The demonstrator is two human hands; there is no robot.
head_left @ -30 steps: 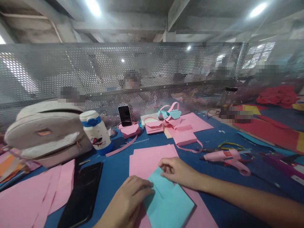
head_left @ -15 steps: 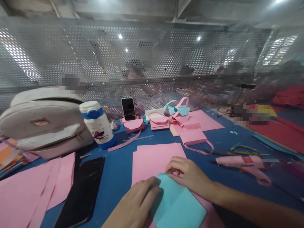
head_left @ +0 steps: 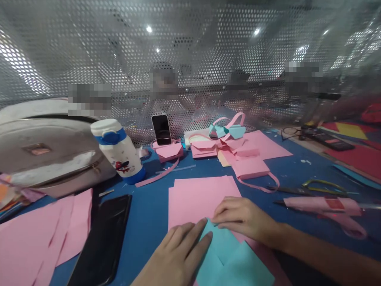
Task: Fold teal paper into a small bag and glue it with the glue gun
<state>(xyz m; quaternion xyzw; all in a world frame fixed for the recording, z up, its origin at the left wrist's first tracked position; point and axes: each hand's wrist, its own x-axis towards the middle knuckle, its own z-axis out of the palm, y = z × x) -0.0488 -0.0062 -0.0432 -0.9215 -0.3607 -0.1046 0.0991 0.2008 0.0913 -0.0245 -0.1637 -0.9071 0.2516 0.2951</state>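
A folded light-blue paper (head_left: 223, 246) lies over pink paper sheets (head_left: 202, 190) at the front of the table. My left hand (head_left: 178, 250) rests along its left edge, fingers stretched out and pressing down near the upper corner. At that same top corner my right hand (head_left: 247, 218) is closed, thumb and fingers pinching the paper's edge. Loose flaps of the blue paper show creases toward the lower right; its bottom part runs out of view.
Left are a black phone (head_left: 102, 238), pink sheets (head_left: 32, 238), a bottle (head_left: 119, 155) and a backpack (head_left: 53, 151). Behind stand small pink paper bags (head_left: 168, 151) and a propped phone (head_left: 161, 129). A pink glue gun (head_left: 324, 204) and scissors (head_left: 324, 188) lie right.
The view has tipped downward. My left fingers have moved up toward the paper's top corner and straightened. My right hand stays pinched at that corner.
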